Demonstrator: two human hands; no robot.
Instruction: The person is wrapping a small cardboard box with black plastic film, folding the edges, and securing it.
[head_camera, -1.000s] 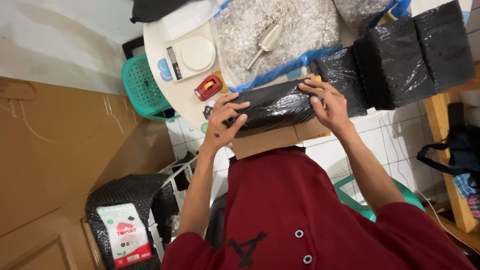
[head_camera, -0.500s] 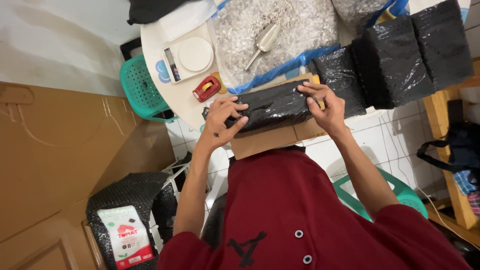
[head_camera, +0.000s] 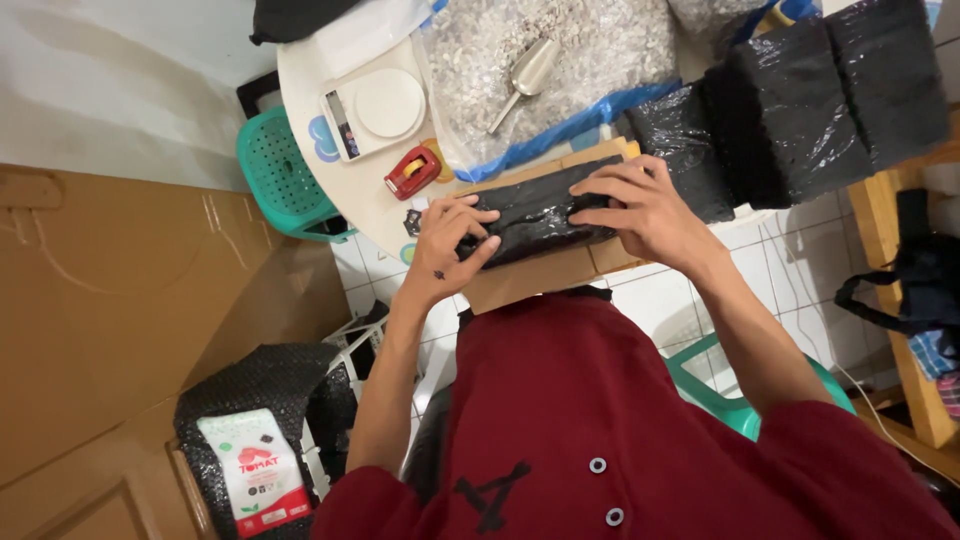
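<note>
**Both hands pressed on a long black wrapped packet**

The black packet (head_camera: 530, 215) is a long, flattish bundle wrapped in shiny, crinkled black plastic that catches the light along its creases. It lies lengthwise across a brown cardboard sheet (head_camera: 530, 275), which sticks out below it toward the person's red shirt (head_camera: 600, 420).

The left hand (head_camera: 450, 245) clasps the packet's left end, fingers curled over the top edge and thumb against the near side. The right hand (head_camera: 640, 210) lies on the right end, fingers spread and half bent, pressing down on the top; its thumb is hidden, so whether it grips around the packet cannot be told.

Just beyond the left hand sits a small red tape dispenser (head_camera: 412, 172), and farther on a white kitchen scale (head_camera: 375, 110). Past the right hand stand larger black wrapped bundles (head_camera: 800, 100). Beyond the packet, between the hands, a metal scoop (head_camera: 525, 75) rests in a clear bag of pale granules (head_camera: 580, 50).
</note>
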